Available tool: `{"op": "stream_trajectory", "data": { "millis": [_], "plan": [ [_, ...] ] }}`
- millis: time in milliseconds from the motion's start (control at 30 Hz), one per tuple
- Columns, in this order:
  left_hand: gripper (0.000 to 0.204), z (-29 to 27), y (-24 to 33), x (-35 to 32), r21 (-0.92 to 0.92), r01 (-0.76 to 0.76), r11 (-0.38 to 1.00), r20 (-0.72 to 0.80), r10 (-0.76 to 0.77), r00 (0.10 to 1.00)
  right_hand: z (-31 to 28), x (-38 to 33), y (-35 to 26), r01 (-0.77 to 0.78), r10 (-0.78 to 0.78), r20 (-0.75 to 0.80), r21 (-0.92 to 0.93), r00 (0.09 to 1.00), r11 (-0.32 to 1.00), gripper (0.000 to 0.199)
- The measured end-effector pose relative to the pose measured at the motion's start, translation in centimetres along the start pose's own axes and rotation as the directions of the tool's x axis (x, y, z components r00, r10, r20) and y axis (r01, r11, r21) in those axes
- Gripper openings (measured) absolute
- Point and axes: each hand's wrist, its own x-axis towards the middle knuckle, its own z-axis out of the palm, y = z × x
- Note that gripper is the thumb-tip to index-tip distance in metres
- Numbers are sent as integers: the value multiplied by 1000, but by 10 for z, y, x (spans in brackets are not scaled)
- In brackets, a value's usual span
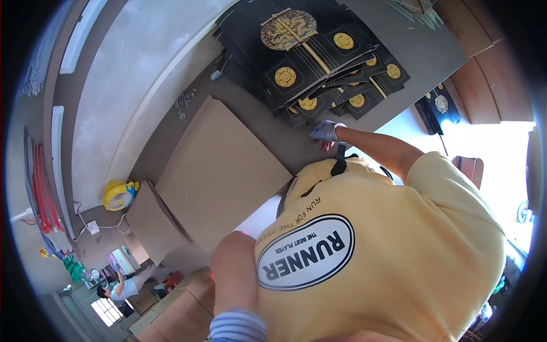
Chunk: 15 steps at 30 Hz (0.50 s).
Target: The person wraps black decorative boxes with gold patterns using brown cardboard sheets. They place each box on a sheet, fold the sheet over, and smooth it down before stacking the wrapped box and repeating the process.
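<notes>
It's the right hand (326, 133) nearer, black printed sheets (314, 56) just beyond it, left hand out of frame, neither grip readable.

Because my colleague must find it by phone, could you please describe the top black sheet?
On the grey table, beyond the right hand, lies an uneven pile of black sheets. Of these, the top sheet alone shows a round multicoloured picture, beside two gold discs.

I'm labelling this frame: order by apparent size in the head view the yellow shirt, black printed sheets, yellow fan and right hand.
1. Yellow shirt
2. Black printed sheets
3. Yellow fan and right hand: they look alike, so unranked.
</notes>
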Motion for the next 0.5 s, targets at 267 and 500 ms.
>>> {"op": "stream_trajectory", "data": {
  "millis": [267,500],
  "plan": [
    [13,-77,6,-40,226,8,974,-152,27,988,17,7,9,-6,-24,-284,-102,958,995,40],
    [12,-179,-9,-159,593,414,691,-125,-429,895,119,26,-63,151,-488,-607,-520,627,841,60]
  ]
}}
